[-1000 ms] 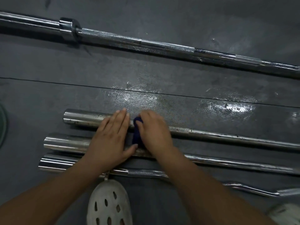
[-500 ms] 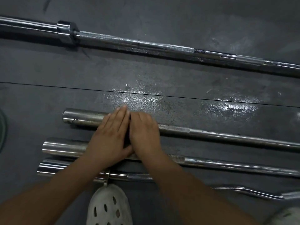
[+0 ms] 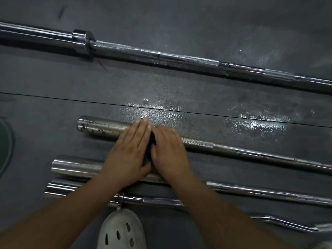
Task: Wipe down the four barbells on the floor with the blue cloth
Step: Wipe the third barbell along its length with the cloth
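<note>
As flat left hand (image 3: 128, 155) braces speckled steel barbell (image 3: 100, 127), right hand (image 3: 169, 150) grips dark blue cloth (image 3: 152, 141); wiping looks unfinished.

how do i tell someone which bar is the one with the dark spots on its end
Find the seam running across the dark floor; the first bar on its near side is the spotted barbell, farthest of the three lying close together. Its thick end sleeve is peppered with dark specks, while the sleeves of the middle bar and the nearest bar are clean and shiny.

Left hand (image 3: 127, 155) flat, fingers straight, right hand (image 3: 168, 150) curled, touching it, forearms converging
</note>
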Motion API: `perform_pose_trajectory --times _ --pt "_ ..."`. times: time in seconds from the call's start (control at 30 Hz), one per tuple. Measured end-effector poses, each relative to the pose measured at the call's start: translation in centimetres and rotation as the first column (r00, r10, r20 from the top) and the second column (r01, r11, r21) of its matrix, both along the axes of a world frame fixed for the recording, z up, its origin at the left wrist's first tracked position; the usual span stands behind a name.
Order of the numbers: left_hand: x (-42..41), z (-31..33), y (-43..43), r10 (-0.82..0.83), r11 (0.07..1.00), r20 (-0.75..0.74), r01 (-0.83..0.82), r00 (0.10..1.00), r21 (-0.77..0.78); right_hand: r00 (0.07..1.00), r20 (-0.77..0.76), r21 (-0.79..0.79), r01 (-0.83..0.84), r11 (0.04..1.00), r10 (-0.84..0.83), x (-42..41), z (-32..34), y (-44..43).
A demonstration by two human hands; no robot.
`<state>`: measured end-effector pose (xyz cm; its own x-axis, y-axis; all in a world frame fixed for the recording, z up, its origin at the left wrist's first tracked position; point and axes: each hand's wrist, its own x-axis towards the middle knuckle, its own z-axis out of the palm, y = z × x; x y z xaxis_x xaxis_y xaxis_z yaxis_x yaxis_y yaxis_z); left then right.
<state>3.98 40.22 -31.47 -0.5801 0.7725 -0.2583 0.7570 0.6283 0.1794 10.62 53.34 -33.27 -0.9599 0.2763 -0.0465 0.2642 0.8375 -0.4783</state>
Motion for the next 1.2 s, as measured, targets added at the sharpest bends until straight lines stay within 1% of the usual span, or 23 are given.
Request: perform_pose_trajectory --times 0.07,0.1,0.13,0.17,0.23,0.27,0.33,0.37,0.4,0.5,0.6,0.67,0.73,0.8,0.83,0.87,0.93,1.0,1.03,1.07,1.17,1.2 --pt "-0.1 0.0 0.2 -0.008 1.000 -0.012 0.007 1.000 -0.029 0.994 0.054 0.108 -0.103 0.989 0.098 1.3 0.2 3.0" --pt "-0.2 -0.1 0.4 -0.007 0.999 -0.027 0.006 1.000 -0.039 0.993 0.079 0.107 -0.098 0.989 0.089 2.1 0.4 4.5" --pt "-0.3 -0.2 0.6 -0.003 0.999 -0.037 0.002 0.999 -0.043 0.996 0.075 0.097 -0.045 0.994 0.037 3.2 0.6 6.0" --pt "-0.5 -0.2 0.8 0.006 0.999 -0.037 -0.007 0.999 -0.042 0.996 0.064 0.092 0.052 0.994 -0.058 4.5 0.8 7.6" --pt "-0.5 0.0 0.8 0.023 0.999 -0.029 -0.024 0.999 -0.044 0.963 0.076 0.116 0.250 0.961 -0.259 7.5 1.2 11.2" --pt "-0.3 0.1 0.8 0.026 0.999 -0.034 -0.027 0.999 -0.046 0.940 0.082 0.130 0.320 0.938 -0.332 8.5 1.3 12.6" --pt "0.5 0.1 1.1 0.016 0.999 -0.049 -0.018 0.999 -0.046 0.896 0.120 0.106 0.418 0.902 -0.428 8.4 1.1 13.0" --pt "1.0 0.0 1.5 0.005 0.999 -0.051 -0.008 0.999 -0.048 0.888 0.127 0.076 0.435 0.897 -0.441 7.3 1.0 11.8" --pt "1.5 0.0 1.9 -0.001 0.999 -0.054 -0.002 0.999 -0.055 0.901 0.128 0.049 0.412 0.910 -0.415 6.0 0.8 10.0" --pt "2.1 -0.2 2.1 -0.007 0.996 -0.074 0.000 0.997 -0.094 0.972 0.065 0.026 0.225 0.974 -0.227 4.0 0.6 5.0" --pt "3.0 0.2 0.8 -0.003 0.999 -0.068 0.000 0.998 -0.050 0.987 0.072 0.011 0.145 0.989 -0.146 5.5 1.2 5.8" --pt "3.5 0.7 0.9 0.004 1.000 -0.064 -0.004 0.998 0.006 0.990 0.073 -0.020 0.119 0.993 -0.117 7.4 1.4 7.1" --pt "2.9 0.7 1.8 -0.003 1.000 -0.078 0.004 0.997 0.022 0.981 0.124 -0.058 0.160 0.985 -0.152 7.7 1.4 8.3" --pt "1.7 0.4 2.5 -0.004 1.000 -0.085 0.002 0.996 -0.025 0.955 0.168 -0.062 0.258 0.964 -0.245 6.5 1.2 8.2" --pt "1.3 0.3 2.6 -0.009 0.998 -0.080 0.004 0.997 -0.060 0.950 0.169 -0.070 0.279 0.958 -0.264 5.8 1.3 7.5" --pt "1.1 0.1 2.5 -0.019 0.996 -0.074 0.012 0.997 -0.090 0.957 0.156 -0.066 0.257 0.964 -0.245 5.1 1.5 6.5" --pt "1.3 -0.3 2.2 -0.046 0.993 -0.087 0.036 0.995 -0.115 0.986 0.112 -0.021 0.126 0.992 -0.123 4.7 1.4 4.4" --pt "1.8 -0.6 1.9 -0.066 0.991 -0.099 0.054 0.993 -0.122 0.995 0.088 0.012 0.040 0.999 -0.041 5.9 1.3 5.2" --pt "2.0 -0.6 1.7 -0.068 0.992 -0.108 0.055 0.992 -0.118 0.994 0.098 0.038 0.052 0.998 -0.055 6.8 1.3 6.7" --pt "2.1 -0.7 1.5 -0.068 0.992 -0.118 0.054 0.991 -0.113 0.988 0.112 0.062 0.103 0.993 -0.109 8.1 1.2 8.6" --pt "2.6 -0.6 1.7 -0.037 0.995 -0.127 0.025 0.991 -0.094 0.917 0.144 0.130 0.354 0.926 -0.371 13.3 1.4 14.3" --pt "3.0 -0.4 2.2 -0.020 0.997 -0.122 0.012 0.992 -0.071 0.890 0.153 0.131 0.411 0.902 -0.428 14.4 1.4 15.5"
